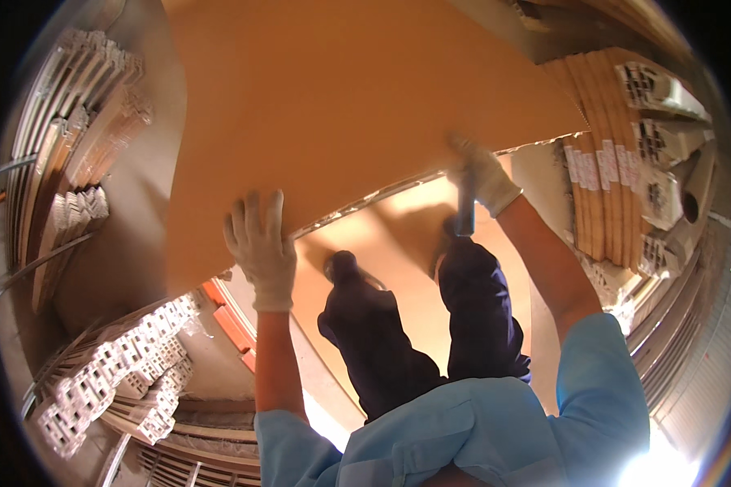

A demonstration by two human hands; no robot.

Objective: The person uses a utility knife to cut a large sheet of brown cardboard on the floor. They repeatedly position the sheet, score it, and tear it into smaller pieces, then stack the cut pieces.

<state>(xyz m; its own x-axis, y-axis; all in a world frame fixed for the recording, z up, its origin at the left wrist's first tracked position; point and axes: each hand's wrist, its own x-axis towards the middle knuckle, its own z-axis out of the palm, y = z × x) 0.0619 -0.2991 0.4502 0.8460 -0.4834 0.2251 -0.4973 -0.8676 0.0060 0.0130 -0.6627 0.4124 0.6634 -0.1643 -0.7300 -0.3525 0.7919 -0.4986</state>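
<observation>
A large brown cardboard sheet (365, 105) spans the upper middle, its near edge rough with pale flecks and raised above the floor. My left hand (260, 252), in a whitish glove, grips that edge at its left part, fingers spread over the top; the thumb is hidden. At the edge's right part is my right hand (486, 178), also gloved, its fingertips blurred against the sheet. A narrow blue-grey tool (465, 203) sticks out of the right hand towards me; its kind and other end cannot be made out.
My feet stand on a lighter brown sheet (406, 304). Wrapped long profiles (81, 138) stack at the left, with white hollow profiles (114, 381) below them. Tall brown cartons (601, 170) and pale bundles (658, 154) line the right. An orange-red strip (231, 321) lies by my left forearm.
</observation>
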